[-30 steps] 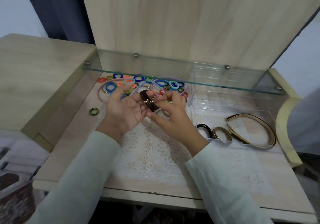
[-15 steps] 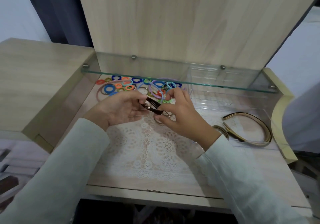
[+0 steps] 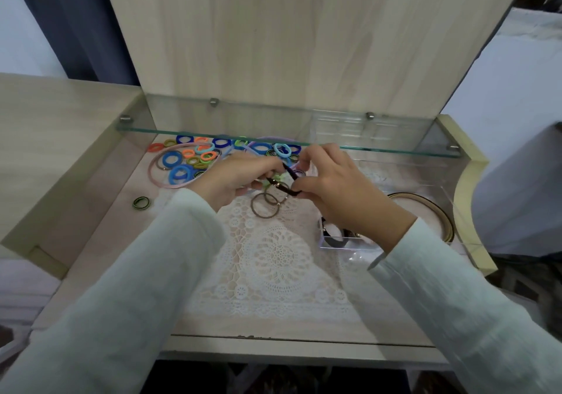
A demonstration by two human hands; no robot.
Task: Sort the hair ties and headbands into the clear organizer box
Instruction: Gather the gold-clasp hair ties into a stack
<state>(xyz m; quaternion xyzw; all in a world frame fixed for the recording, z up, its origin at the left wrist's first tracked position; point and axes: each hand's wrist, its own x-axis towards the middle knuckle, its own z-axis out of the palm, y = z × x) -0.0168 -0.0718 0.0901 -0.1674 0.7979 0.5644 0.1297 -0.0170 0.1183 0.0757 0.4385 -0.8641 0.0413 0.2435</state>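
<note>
Both hands meet over the lace mat. My left hand (image 3: 235, 177) and my right hand (image 3: 337, 186) pinch a bunch of dark brown hair ties (image 3: 287, 180) with small gold beads between them. Two thin brown ties (image 3: 267, 203) lie on the mat just below. A pile of colourful hair ties (image 3: 194, 158) and a pink headband (image 3: 158, 165) lie behind my left hand. The clear organizer box (image 3: 456, 208) stands to the right, holding a tan headband (image 3: 438, 211) and dark ties (image 3: 337, 240) in its near-left corner.
A glass shelf (image 3: 213, 130) runs across just above and behind the hands. A lone green-black tie (image 3: 141, 203) lies at the left on the wooden desk. A white lace mat (image 3: 273, 259) covers the middle. A raised wooden side panel (image 3: 54, 138) borders the left.
My left hand has turned palm-down and both hands now stretch the dark ties between them, slightly lower over the mat. My right forearm now covers part of the box's near-left corner.
</note>
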